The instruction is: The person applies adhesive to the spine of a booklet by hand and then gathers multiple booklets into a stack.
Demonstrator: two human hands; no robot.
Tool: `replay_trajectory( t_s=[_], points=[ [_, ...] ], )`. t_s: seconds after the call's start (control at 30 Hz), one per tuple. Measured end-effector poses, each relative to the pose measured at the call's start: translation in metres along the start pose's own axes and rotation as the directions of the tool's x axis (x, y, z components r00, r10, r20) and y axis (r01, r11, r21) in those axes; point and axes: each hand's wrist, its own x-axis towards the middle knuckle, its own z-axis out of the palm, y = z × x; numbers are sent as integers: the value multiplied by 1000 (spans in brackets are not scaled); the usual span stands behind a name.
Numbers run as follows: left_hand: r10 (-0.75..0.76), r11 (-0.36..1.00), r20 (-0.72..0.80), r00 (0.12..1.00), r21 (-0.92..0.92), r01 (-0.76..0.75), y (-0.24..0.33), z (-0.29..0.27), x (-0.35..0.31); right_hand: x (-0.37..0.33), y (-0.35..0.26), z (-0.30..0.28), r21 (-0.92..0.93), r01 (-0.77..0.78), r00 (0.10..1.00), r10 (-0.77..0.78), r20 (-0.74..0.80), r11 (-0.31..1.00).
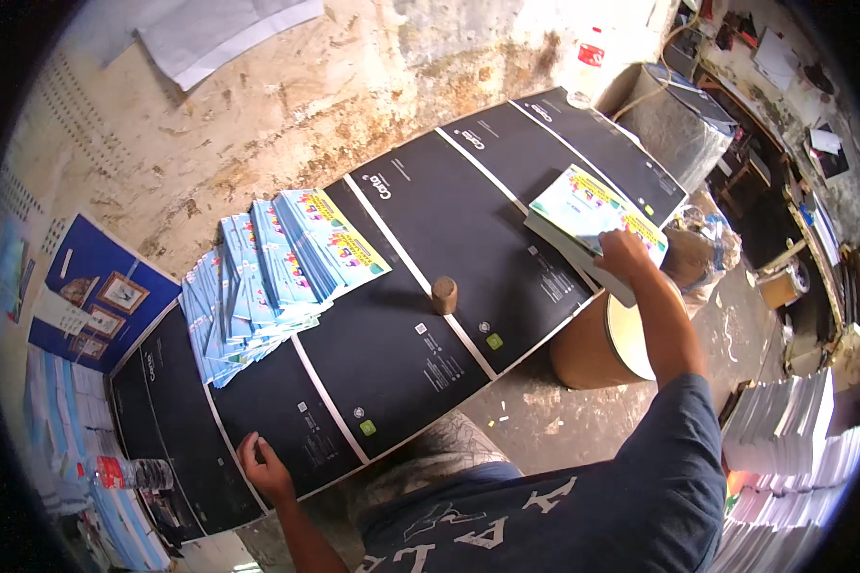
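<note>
My right hand [624,254] is on top of a thick, neat stack of booklets [573,202] with light blue and yellow covers, at the right end of the table. Its fingers are bent together against the top cover; what they pinch, if anything, is hidden. My left hand [266,470] hangs at the table's front edge, loosely curled, thumb and fingers apart, with nothing in it. Farther left, several fanned piles of matching booklets [301,250] lean over one another. Between the piles and the stack stands a short brown cylindrical block [444,296].
Black printed sheets with white stripes cover the table [392,239], which runs along a stained wall. A round tan drum [592,349] stands under its right front edge. Plastic bottles are at the back right [588,67] and lower left [129,473]. Paper stacks [784,430] rise at the right.
</note>
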Motion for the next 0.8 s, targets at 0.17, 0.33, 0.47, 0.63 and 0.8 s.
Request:
replay_trajectory(
  t_s=[0.17, 0.33, 0.47, 0.63, 0.8],
  points=[
    [37, 997, -46, 998, -69, -40, 12, -5, 15, -20, 21, -8, 129, -107, 834, 159, -528, 986],
    [30, 989, -24, 999, -144, -33, 30, -30, 19, -121, -17, -167, 51, -175, 855, 178, -487, 983],
    [-18, 869, 319, 947, -465, 173, 70, -34, 12, -191, -89, -250, 143, 224, 896, -146, -420, 964],
    [311, 740, 370, 875, -672, 22, 137, -43, 24, -183, -242, -234, 175, 787, 617, -749, -242, 591],
    [180, 729, 526, 831, -639, 246, 55, -81, 16, -194, -361, -197, -36, 915, 380, -889, -254, 401]
  ],
)
